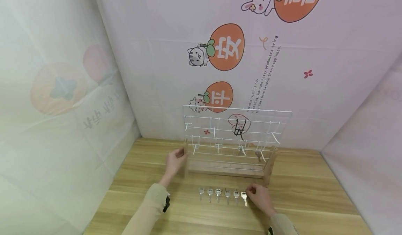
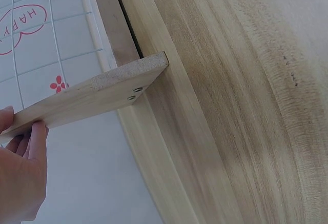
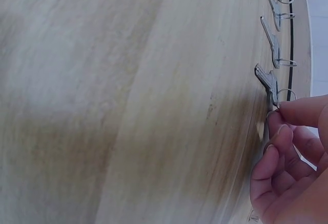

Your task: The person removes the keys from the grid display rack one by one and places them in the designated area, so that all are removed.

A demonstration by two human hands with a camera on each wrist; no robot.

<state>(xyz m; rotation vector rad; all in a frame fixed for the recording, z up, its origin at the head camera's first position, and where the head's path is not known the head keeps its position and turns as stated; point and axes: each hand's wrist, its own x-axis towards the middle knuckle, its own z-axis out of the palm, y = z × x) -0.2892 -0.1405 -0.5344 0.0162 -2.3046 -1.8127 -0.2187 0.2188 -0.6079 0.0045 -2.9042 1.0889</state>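
My left hand [image 1: 174, 162] grips the left wooden upright [image 2: 87, 101] of a white wire rack [image 1: 238, 110], thumb on one side and fingers on the other. At the right end of a row of keys, my right hand [image 1: 260, 197] pinches the head of a silver key [image 3: 264, 78] between thumb and index finger. That key's blade points toward the front, low over the table. Several more silver keys [image 1: 218, 192] lie side by side to its left, with thin wire rings [image 3: 288, 62] at their heads.
White hooks [image 1: 215, 132] stick out from the rack in two rows, and one black hook [image 1: 240, 130] hangs among them. Keys [image 1: 258, 154] hang on lower hooks at the right. The wood-grain table [image 1: 307, 186] meets a printed white cloth wall [image 1: 163, 88] behind.
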